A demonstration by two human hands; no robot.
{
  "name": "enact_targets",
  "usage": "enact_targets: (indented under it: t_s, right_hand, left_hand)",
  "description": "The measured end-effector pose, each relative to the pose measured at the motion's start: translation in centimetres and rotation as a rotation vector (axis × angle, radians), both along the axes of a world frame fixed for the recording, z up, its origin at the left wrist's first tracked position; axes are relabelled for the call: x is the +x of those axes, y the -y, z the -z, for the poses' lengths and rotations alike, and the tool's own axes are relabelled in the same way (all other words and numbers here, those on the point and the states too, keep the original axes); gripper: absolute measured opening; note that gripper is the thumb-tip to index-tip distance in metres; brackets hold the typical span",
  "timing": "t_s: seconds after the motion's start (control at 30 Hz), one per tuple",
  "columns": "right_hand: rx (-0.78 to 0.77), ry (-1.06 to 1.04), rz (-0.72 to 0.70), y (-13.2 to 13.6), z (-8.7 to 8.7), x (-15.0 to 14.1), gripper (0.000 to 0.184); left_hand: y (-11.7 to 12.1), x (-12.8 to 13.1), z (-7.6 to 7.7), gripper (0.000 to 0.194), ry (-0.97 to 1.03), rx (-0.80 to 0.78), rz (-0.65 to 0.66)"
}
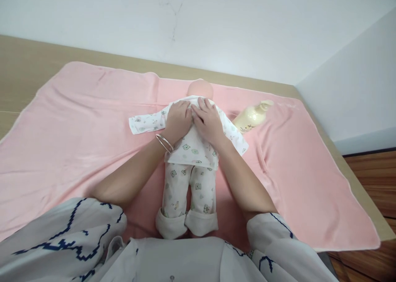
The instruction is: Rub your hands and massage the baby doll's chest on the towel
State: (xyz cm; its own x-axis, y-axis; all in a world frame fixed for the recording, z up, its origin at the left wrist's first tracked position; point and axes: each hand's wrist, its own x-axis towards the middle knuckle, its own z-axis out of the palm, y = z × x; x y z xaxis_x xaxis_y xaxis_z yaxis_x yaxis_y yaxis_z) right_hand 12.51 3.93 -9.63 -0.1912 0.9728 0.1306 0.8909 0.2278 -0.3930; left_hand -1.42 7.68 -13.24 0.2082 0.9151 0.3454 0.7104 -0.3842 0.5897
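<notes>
A baby doll (200, 89) lies on a pink blanket (93, 104), with its smooth, bare head away from me. It wears a white printed shirt (193, 150) and matching trousers (176, 187) with turned-up white cuffs. Both my hands rest on the upper part of the shirt, side by side near the middle. My left hand (179, 119) lies with its fingers bent over the cloth. Spread fingers of my right hand (208, 119) press on the shirt just beside it. The doll's face and hands are hidden from view.
A cream pump bottle (252, 116) lies on its side on the blanket, right of the doll's sleeve. The blanket covers most of a light wooden table (27, 59). A white wall (198, 30) stands behind it, and a wooden floor (371, 179) shows at the right.
</notes>
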Motion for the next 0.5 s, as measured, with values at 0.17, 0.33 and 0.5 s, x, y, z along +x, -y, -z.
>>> enact_targets:
  t_s: [0.17,0.33,0.5]
  right_hand:
    - [-0.083,0.017,0.163,-0.7,-0.8,1.1,0.066]
    - [-0.113,0.201,0.197,2.4,-2.3,-1.4,0.069]
    - [-0.098,0.248,0.159,3.2,-3.1,-1.7,0.061]
  left_hand:
    - [2.6,0.6,-2.1,0.046,-0.093,0.019,0.086]
    - [1.2,-0.5,-2.7,0.041,-0.117,-0.097,0.134]
    - [-0.4,-1.1,-0.6,0.054,-0.126,-0.045,0.122]
